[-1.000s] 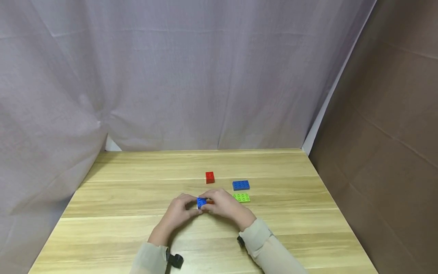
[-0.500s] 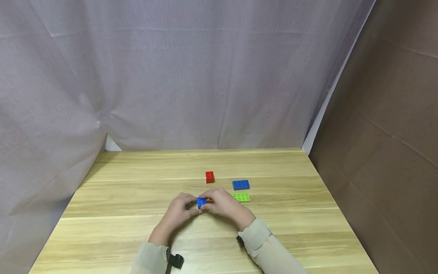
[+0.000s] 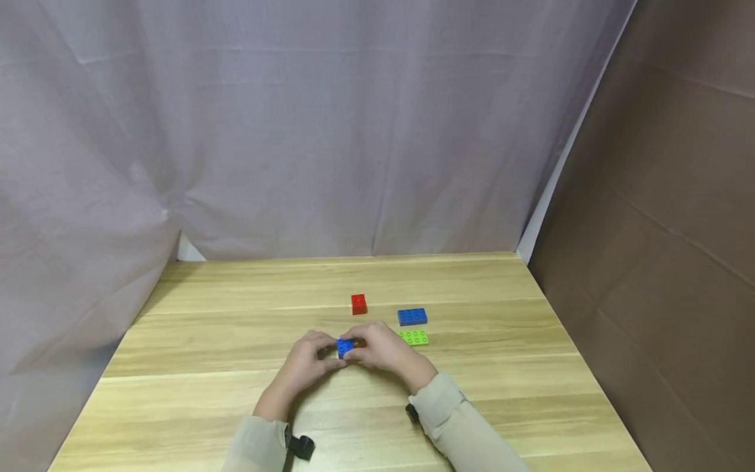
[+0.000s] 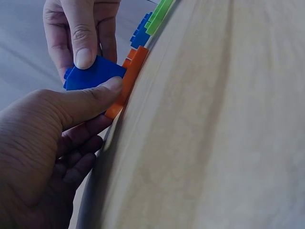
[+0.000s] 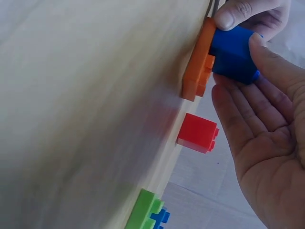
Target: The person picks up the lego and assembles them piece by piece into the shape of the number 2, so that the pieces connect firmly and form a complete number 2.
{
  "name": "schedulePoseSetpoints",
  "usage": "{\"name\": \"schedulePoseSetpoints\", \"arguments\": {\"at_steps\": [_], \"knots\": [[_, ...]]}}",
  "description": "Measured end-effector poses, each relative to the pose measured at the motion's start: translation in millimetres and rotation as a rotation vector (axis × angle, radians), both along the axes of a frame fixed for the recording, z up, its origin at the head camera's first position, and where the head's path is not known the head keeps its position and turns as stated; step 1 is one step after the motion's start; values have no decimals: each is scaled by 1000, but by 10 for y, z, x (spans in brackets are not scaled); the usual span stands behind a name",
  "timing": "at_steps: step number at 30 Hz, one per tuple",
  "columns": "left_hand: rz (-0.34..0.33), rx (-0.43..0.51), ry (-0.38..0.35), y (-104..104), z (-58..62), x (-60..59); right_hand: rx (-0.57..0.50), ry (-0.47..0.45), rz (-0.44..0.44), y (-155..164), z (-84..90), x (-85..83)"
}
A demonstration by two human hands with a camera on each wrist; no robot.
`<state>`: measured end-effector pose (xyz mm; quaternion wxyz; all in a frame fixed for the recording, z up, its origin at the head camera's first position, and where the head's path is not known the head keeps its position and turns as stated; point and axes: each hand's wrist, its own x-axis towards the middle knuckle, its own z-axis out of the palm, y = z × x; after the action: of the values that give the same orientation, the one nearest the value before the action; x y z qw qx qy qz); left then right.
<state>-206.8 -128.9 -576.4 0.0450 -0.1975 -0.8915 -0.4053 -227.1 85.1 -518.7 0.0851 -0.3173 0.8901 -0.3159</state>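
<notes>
A small blue brick (image 3: 345,346) sits on a flat orange plate (image 4: 131,76) that lies on the wooden table (image 3: 236,393). My left hand (image 3: 321,354) pinches the brick from the left, its thumb (image 4: 95,95) pressed to its side. From the right my right hand (image 3: 368,351) grips the same brick (image 5: 233,52), thumb (image 5: 276,62) on it and palm open below. In the head view both hands hide most of the orange plate (image 5: 198,62).
A red cube brick (image 3: 358,304) stands just beyond the hands. To the right lie a blue brick (image 3: 412,316) and a flat green plate (image 3: 414,337). A grey curtain hangs behind the table, and a brown cardboard wall (image 3: 678,196) rises at the right.
Both hands stay on the blue brick in the same spot. Only the head view has shifted slightly.
</notes>
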Motion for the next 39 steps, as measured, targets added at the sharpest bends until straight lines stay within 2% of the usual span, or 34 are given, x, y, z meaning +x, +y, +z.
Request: {"name": "schedulePoseSetpoints", "arguments": {"at_steps": [15,31,39], "knots": [[18,-5,-38,-22,-3,11,-38,-63,-23,9,-55,-13],[16,-16,-18,-16,7,21,-72,-70,-17,33,-70,-7],[11,26,-25,-9,2,31,-101,-109,-23,53,-87,-8]]}}
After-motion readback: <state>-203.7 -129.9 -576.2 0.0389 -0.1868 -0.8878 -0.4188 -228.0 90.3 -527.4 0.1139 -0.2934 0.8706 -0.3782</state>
